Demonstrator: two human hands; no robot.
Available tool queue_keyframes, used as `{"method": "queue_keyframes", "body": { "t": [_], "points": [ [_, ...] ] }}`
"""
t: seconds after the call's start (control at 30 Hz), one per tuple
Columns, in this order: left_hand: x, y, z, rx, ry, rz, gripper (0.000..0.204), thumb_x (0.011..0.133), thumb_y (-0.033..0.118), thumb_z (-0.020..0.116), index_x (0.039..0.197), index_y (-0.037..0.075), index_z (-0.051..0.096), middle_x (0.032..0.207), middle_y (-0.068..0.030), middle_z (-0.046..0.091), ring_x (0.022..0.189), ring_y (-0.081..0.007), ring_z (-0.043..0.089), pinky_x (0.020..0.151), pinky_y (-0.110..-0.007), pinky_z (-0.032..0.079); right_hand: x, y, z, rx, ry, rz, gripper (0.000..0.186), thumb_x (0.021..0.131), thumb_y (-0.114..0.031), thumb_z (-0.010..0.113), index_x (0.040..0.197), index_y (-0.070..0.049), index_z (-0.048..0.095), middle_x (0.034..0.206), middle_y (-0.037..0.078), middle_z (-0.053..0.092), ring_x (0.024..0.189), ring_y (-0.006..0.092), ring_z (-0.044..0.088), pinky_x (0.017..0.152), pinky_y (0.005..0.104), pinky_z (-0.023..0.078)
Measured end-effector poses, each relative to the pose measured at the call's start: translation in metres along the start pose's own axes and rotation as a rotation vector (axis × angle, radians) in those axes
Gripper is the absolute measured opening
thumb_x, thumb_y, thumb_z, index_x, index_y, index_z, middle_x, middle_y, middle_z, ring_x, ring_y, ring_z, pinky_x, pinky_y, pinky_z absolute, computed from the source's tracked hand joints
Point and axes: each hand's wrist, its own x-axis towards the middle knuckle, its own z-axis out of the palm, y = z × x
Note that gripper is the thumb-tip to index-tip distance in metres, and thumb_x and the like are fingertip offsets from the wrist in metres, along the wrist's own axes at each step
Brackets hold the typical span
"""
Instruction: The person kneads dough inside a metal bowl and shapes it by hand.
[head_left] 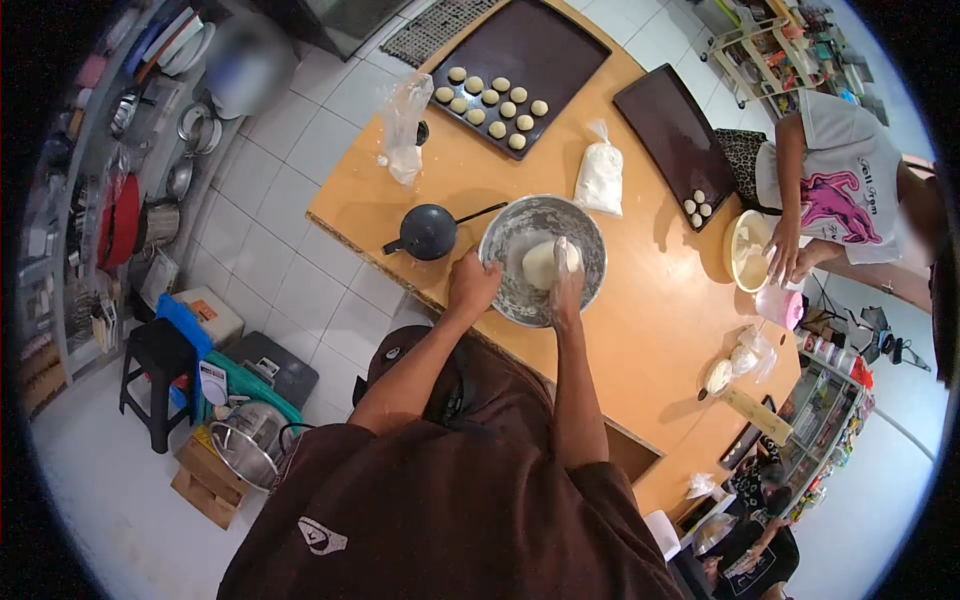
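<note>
My left hand [474, 284] grips the left rim of a floury metal bowl [510, 220] on the wooden table. Inside the bowl lies a pale lump of dough [540, 262]. My right hand [566, 275], whitened with flour, is on the dough's right side, fingers pressed together against it. A black pot [426, 230] with a long handle or utensil across it sits left of the bowl. A bag of white powder [598, 175] lies behind the bowl, and a partly filled clear bag [404, 150] stands at the back left.
Trays with dough balls [510, 55] [655, 125] lie across the table [650, 340]. A co-worker [840, 180] at right handles a yellow bowl [745, 232]; another person [750, 550] works at lower right. Shelves of cookware [150, 230] and a black stool [150, 360] stand left.
</note>
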Motion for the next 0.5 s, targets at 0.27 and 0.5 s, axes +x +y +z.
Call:
{"method": "queue_keyframes", "body": {
  "t": [0.27, 0.5],
  "points": [
    [0.001, 0.008, -0.004, 0.018, -0.071, -0.093, 0.034, 0.084, 0.017, 0.064, 0.112, -0.003, 0.062, 0.096, -0.0264, 0.068, 0.092, -0.0427, 0.066, 0.081, -0.05, 0.051, -0.037, -0.032, -0.035, -1.188, -0.376, -0.061, 0.042, 0.088, -0.022, 0.067, 0.121, 0.003, 0.061, 0.125, 0.025, 0.058, 0.115, 0.0345, 0.056, 0.095, 0.0438, 0.045],
    [-0.001, 0.006, -0.004, -0.012, -0.022, -0.03, 0.03, 0.083, 0.015, 0.062, 0.107, -0.004, 0.064, 0.095, -0.0264, 0.068, 0.093, -0.0424, 0.066, 0.08, -0.05, 0.051, -0.05, -0.048, -0.024, -0.699, 0.049, -0.256, 0.035, 0.073, -0.006, 0.077, 0.106, 0.001, 0.069, 0.098, 0.021, 0.069, 0.091, 0.0325, 0.068, 0.085, 0.0398, 0.052]
  ]
}}
